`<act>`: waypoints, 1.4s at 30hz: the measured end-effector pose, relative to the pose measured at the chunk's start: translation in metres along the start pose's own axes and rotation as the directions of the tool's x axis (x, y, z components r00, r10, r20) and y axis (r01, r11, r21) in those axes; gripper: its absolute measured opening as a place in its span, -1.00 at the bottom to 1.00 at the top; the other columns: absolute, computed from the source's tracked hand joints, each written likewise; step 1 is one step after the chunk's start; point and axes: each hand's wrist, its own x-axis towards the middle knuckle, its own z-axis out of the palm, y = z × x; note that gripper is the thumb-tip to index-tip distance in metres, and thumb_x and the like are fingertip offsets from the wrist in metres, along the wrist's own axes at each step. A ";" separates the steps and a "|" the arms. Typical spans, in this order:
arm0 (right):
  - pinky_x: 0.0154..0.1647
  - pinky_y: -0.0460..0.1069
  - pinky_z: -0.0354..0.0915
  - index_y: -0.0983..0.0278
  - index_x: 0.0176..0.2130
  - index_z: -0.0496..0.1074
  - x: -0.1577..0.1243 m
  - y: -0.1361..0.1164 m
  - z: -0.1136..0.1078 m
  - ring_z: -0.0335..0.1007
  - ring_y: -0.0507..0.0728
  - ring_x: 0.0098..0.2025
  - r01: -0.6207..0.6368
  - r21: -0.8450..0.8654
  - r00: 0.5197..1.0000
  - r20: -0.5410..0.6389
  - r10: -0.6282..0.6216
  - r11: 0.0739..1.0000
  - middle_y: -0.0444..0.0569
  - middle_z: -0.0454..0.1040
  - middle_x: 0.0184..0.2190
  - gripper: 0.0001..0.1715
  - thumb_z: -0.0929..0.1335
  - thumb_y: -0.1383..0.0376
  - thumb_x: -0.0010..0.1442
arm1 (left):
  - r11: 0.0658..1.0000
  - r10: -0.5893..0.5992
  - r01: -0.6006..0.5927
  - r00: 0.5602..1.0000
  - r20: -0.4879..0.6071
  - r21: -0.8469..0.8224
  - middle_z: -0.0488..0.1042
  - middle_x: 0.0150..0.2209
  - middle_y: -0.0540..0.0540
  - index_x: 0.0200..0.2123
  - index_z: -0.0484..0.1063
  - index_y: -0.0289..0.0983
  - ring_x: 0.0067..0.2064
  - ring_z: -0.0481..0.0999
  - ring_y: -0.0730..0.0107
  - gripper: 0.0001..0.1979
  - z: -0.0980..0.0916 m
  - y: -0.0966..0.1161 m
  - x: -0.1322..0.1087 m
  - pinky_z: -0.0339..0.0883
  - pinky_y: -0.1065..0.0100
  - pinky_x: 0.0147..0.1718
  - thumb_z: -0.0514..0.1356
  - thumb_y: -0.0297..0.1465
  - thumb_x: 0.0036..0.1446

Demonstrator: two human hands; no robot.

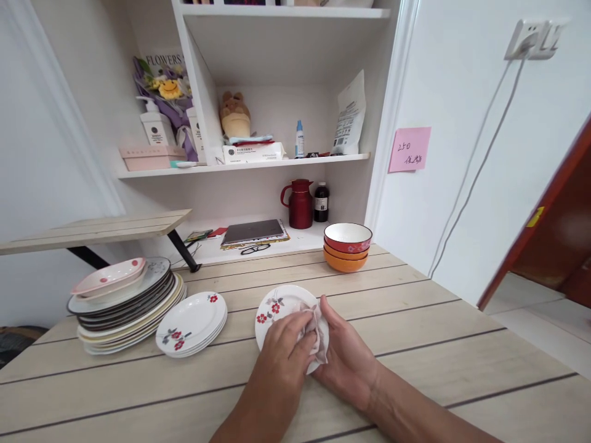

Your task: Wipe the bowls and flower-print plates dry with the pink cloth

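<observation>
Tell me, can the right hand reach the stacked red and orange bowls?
Probably yes: nothing stands between the right hand and those bowls, but it must first let go of the round white flowered plate.

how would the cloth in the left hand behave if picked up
The cloth would probably hang floppy, since it bunches into soft folds under the left hand. It is likely light, as it looks thin and small beside the plate. It seems unlikely to roll, being crumpled and uneven rather than round.
</observation>
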 end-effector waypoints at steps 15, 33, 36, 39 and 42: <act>-0.04 0.07 0.30 0.40 0.10 0.39 0.005 0.003 0.005 0.50 0.17 -0.19 0.163 -0.098 0.986 -0.027 -0.166 0.982 0.11 0.60 -0.16 -0.39 0.21 0.00 0.34 | 0.914 -0.056 0.065 0.998 -0.034 0.401 0.54 -0.11 -0.19 -0.11 0.49 -0.27 -0.13 0.52 0.17 -0.78 -0.008 -0.029 -0.005 0.44 0.14 -0.20 0.10 -0.53 0.23; -0.02 0.09 0.32 0.42 0.04 0.43 0.004 0.001 0.007 0.50 0.19 -0.14 0.148 -0.101 0.989 -0.004 -0.150 0.984 0.12 0.60 -0.19 -0.38 0.19 -0.02 0.34 | 0.928 -0.037 0.044 0.999 -0.027 0.370 0.53 -0.05 -0.20 -0.07 0.49 -0.26 -0.04 0.51 0.13 -0.71 -0.011 -0.021 -0.002 0.47 0.11 -0.13 0.07 -0.58 0.23; -0.18 0.03 0.36 0.43 0.00 0.43 0.001 -0.007 0.005 0.50 0.18 -0.21 0.124 -0.088 0.992 0.009 -0.123 0.988 0.12 0.60 -0.25 -0.34 0.19 -0.07 0.32 | 0.972 0.039 -0.042 0.999 0.019 0.231 0.53 -0.05 -0.16 -0.04 0.47 -0.25 -0.05 0.50 0.23 -0.72 -0.010 -0.005 -0.001 0.46 0.17 -0.10 0.05 -0.54 0.27; -0.41 -0.08 0.32 0.42 -0.15 0.47 -0.001 -0.009 0.002 0.45 0.09 -0.39 0.063 -0.058 0.998 -0.027 -0.065 0.996 0.02 0.56 -0.44 -0.40 0.26 -0.07 0.28 | 0.980 0.141 -0.147 0.989 0.053 0.136 0.51 0.00 -0.15 0.01 0.45 -0.25 0.02 0.47 0.24 -0.71 -0.008 0.007 0.002 0.44 0.18 -0.05 0.04 -0.50 0.30; -0.36 -0.11 0.33 0.42 -0.18 0.48 0.000 -0.002 0.000 0.45 0.04 -0.42 0.032 -0.045 0.999 -0.029 -0.033 0.998 -0.02 0.55 -0.45 -0.47 0.28 -0.01 0.29 | 0.979 0.128 -0.135 0.990 0.052 0.154 0.51 0.02 -0.12 -0.01 0.47 -0.23 0.05 0.45 0.23 -0.72 -0.006 0.006 0.004 0.39 0.14 0.02 0.05 -0.49 0.30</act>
